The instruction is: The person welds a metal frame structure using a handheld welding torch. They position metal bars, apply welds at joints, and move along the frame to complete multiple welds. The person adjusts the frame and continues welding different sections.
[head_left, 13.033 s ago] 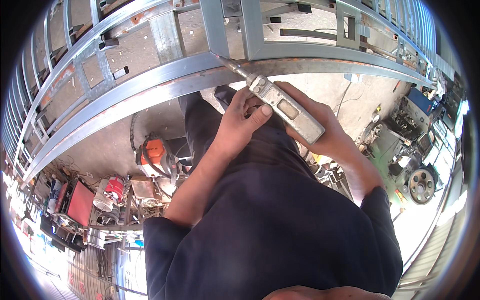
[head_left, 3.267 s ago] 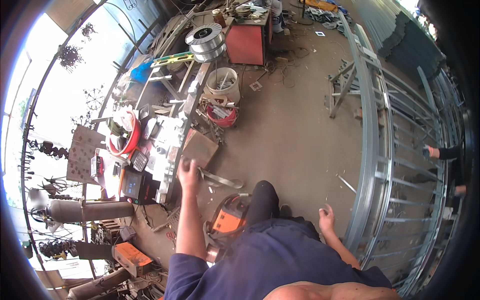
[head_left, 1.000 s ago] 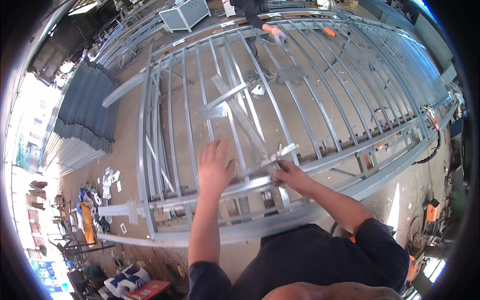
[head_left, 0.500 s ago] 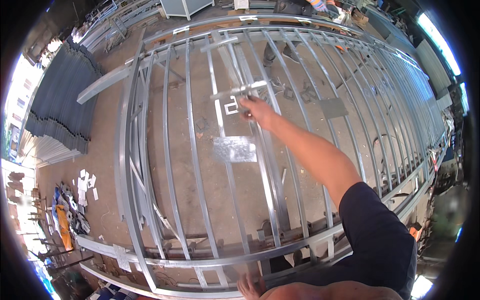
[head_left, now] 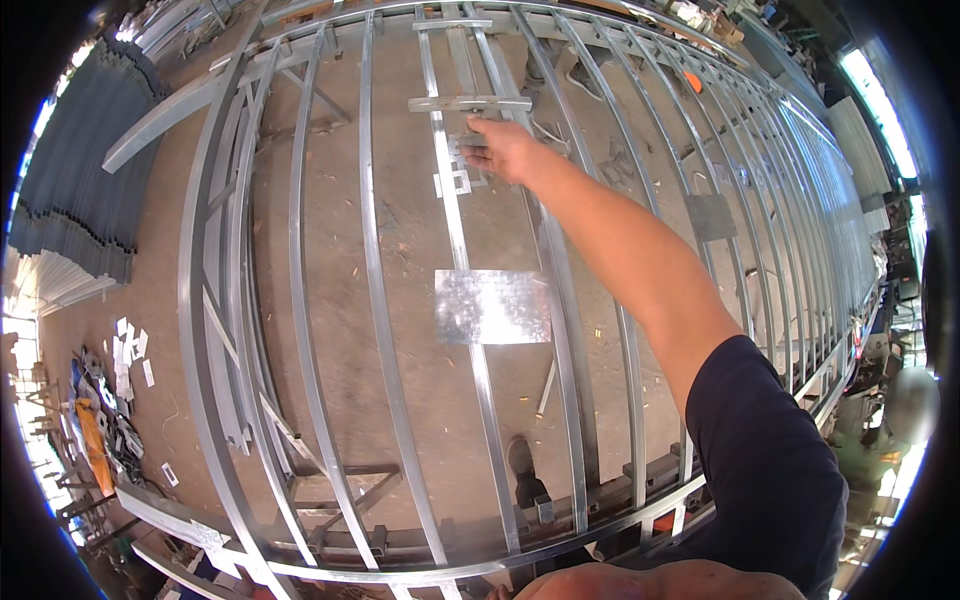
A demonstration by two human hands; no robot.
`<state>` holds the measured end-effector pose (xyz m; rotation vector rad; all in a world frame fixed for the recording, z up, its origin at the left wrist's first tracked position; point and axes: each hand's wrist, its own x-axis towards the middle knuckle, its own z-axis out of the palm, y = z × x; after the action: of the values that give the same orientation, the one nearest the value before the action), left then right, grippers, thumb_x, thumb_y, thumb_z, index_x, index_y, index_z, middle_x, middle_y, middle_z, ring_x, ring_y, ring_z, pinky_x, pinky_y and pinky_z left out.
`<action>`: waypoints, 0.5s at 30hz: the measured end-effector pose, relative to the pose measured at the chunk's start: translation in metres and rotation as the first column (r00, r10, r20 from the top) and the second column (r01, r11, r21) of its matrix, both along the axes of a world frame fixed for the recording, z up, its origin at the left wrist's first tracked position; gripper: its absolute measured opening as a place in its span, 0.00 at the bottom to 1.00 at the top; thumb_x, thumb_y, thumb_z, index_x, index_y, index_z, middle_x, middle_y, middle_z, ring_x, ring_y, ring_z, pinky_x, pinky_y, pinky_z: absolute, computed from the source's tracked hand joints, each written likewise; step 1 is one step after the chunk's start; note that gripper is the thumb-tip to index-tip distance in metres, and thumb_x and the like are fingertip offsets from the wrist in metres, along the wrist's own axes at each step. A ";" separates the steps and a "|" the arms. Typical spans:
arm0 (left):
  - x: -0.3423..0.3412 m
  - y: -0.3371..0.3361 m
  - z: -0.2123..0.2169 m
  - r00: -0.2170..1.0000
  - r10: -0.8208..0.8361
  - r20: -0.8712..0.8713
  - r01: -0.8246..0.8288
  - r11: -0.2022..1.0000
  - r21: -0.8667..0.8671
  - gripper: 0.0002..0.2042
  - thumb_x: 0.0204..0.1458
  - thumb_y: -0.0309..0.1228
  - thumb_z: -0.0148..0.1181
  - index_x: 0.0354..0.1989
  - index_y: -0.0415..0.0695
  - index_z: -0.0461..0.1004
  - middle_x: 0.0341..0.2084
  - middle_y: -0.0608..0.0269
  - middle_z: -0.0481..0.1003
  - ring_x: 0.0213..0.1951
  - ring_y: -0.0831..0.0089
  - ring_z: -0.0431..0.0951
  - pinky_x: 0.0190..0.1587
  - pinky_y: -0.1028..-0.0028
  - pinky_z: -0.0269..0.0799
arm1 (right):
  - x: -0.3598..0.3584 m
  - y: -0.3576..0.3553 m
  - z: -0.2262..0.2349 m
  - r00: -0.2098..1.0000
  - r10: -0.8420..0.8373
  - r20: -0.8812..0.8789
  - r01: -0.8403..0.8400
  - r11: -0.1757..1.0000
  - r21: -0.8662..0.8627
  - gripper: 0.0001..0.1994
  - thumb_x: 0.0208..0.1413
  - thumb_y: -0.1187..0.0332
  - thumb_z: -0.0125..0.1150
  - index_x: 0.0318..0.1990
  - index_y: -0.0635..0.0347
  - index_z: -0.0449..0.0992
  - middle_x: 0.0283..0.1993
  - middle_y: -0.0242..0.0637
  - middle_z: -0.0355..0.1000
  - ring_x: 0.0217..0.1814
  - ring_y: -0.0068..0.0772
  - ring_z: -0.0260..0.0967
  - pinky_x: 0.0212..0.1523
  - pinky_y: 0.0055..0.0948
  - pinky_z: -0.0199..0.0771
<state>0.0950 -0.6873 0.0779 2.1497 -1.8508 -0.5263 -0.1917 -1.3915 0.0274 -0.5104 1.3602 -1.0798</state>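
My right arm stretches out over a large frame of parallel galvanized steel bars. My right hand (head_left: 497, 150) is just below a short flat metal crosspiece (head_left: 430, 104) lying across two long bars. Its uppermost fingertip is at or very near the crosspiece's lower edge; the other fingers are loosely bent and apart, with nothing visible in them. A second short crosspiece (head_left: 452, 24) lies farther off. Nearer me, a shiny rectangular sheet-metal plate (head_left: 492, 306) rests on the bars. Only a sliver of my left hand (head_left: 498, 593) shows at the lower edge, its fingers mostly hidden.
A near rail (head_left: 430, 576) crosses in front of me. A duller plate (head_left: 711, 217) lies on bars at the right. Stacked dark corrugated panels (head_left: 75, 160) stand at the left, with paper-like scraps (head_left: 128, 345) on the floor. Another person's feet (head_left: 585, 82) show beyond the bars.
The view has shifted closer over the frame. My right hand, blurred and closer around the crosspiece before, is now just below it with fingers apart. My left hand has mostly dropped out of view.
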 end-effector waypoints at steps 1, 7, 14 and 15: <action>0.001 0.000 -0.001 1.000 -0.001 -0.001 0.001 1.000 0.003 0.20 0.56 0.39 0.66 0.55 0.43 0.79 0.49 0.49 0.78 0.54 0.44 0.76 0.62 0.47 0.67 | 0.004 0.000 -0.001 0.999 -0.003 -0.039 0.003 1.000 0.012 0.24 0.68 0.58 0.68 0.63 0.61 0.72 0.55 0.40 0.76 0.47 0.38 0.78 0.51 0.40 0.85; 0.005 -0.002 0.000 0.999 -0.044 -0.020 0.044 0.999 0.026 0.20 0.57 0.40 0.65 0.54 0.43 0.79 0.49 0.49 0.79 0.54 0.45 0.76 0.63 0.47 0.66 | 0.010 0.025 -0.023 0.797 -0.008 -0.604 -0.068 0.992 -0.103 0.41 0.66 0.54 0.67 0.78 0.66 0.55 0.74 0.58 0.64 0.76 0.57 0.63 0.72 0.49 0.69; 0.000 0.015 -0.008 0.999 -0.035 -0.007 0.035 0.999 -0.013 0.19 0.57 0.41 0.65 0.54 0.43 0.79 0.48 0.49 0.79 0.54 0.45 0.76 0.63 0.47 0.66 | 0.050 0.217 0.075 0.725 0.159 -0.670 -0.349 0.924 -0.158 0.37 0.70 0.48 0.60 0.78 0.61 0.60 0.77 0.55 0.62 0.79 0.53 0.62 0.76 0.45 0.64; 0.000 0.021 -0.010 0.999 -0.043 -0.008 0.043 0.999 -0.016 0.19 0.57 0.41 0.65 0.53 0.43 0.79 0.48 0.49 0.79 0.54 0.45 0.76 0.63 0.47 0.66 | 0.044 0.259 0.073 0.626 0.160 -0.763 -0.405 0.903 -0.143 0.35 0.71 0.50 0.59 0.76 0.62 0.61 0.76 0.55 0.62 0.78 0.53 0.63 0.75 0.45 0.65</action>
<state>0.0950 -0.6660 0.0676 2.0986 -1.8948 -0.5269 -0.1481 -1.1328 0.0999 -1.4845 1.7256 -0.8268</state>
